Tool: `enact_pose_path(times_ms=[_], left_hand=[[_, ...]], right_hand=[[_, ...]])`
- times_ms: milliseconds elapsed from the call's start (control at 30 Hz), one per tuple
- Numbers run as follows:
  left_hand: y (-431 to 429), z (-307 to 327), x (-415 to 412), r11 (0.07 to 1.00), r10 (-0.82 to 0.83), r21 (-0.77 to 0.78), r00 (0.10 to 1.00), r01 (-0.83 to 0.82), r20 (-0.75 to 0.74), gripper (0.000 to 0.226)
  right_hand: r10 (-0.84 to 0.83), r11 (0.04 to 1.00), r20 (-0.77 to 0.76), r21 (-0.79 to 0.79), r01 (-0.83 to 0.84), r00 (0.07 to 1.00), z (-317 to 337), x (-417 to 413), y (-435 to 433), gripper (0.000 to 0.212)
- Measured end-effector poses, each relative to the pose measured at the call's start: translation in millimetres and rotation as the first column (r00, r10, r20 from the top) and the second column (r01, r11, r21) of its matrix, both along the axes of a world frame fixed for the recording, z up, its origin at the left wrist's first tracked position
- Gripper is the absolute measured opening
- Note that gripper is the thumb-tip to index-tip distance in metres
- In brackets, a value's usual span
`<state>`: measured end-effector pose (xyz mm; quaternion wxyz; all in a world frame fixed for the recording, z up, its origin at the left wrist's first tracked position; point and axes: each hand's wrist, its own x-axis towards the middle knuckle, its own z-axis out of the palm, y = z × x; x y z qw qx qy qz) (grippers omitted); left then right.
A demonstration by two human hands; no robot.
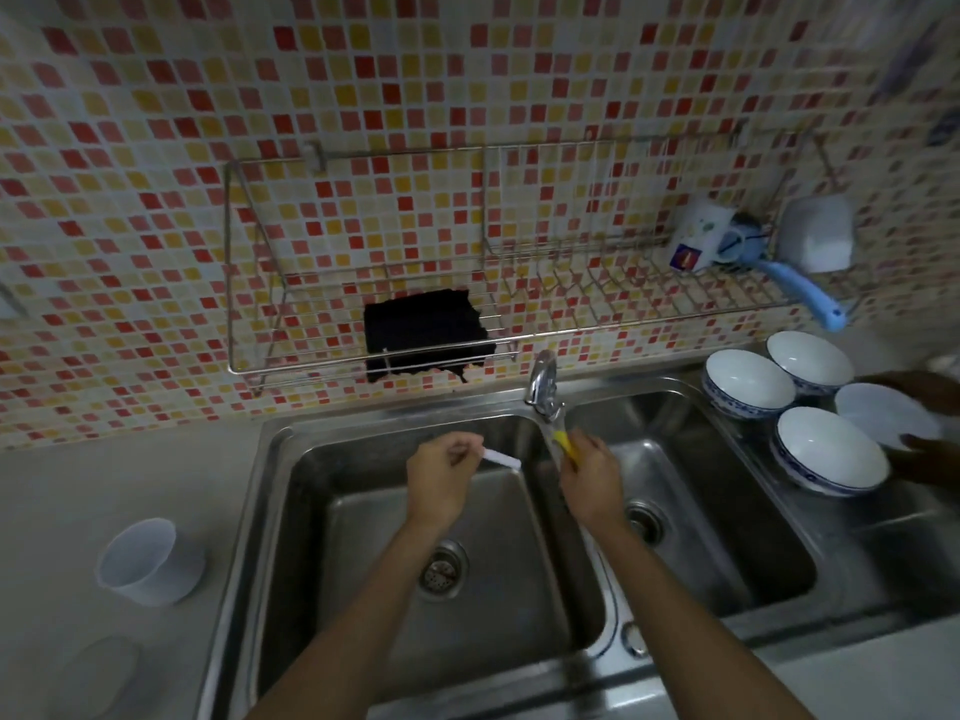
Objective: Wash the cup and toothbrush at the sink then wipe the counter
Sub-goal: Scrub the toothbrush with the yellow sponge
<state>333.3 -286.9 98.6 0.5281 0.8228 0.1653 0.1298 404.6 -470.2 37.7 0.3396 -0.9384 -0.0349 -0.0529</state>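
Two bare forearms reach in from the bottom edge over a steel double sink [270, 459]. On the pale surface to the left of the sink stands a translucent plastic cup [143, 561], upright.

Above the left basin, the left hand [441, 480] has its fingers curled and pinches one end of a small white piece [503, 457]. The piece is short, narrow and flat-looking, and it points right toward the other hand. What it is cannot be told.

Just beside it, the right hand [589, 483] grips a yellow-handled tool [563, 444]. Only a short bright yellow stretch shows above the fingers, and it sits directly under the spout of the chrome faucet [543, 379], near the divider between the basins.

To the right of the sink, three white bowls [748, 384] with blue-patterned outsides sit close together.

Farther back, a wire rack [311, 367] hangs on a wall of small red, orange and cream tiles [156, 148]. A black cloth [426, 332] is draped over its front rail. At its right end lie a white mug [698, 241] and a blue-handled brush [795, 285].
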Motion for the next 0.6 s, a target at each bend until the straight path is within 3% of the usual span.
enact_pose_path(times_ms=[367, 533, 600], left_hand=[[-42, -21, 61, 0.997, -0.030, 0.065, 0.998, 0.033, -0.054, 0.012], [-44, -28, 69, 0.994, -0.036, 0.100, 0.997, 0.042, -0.066, 0.011], [-46, -26, 70, 0.993, -0.031, 0.115, 0.997, 0.039, -0.073, 0.012]], right_hand=[[0.165, 0.982, -0.172, 0.123, -0.145, 0.971, -35, 78, 10, 0.060], [0.247, 0.965, -0.200, 0.135, -0.223, 0.948, -44, 76, 12, 0.051], [0.223, 0.959, -0.205, 0.222, -0.176, 0.953, -38, 78, 8, 0.046]])
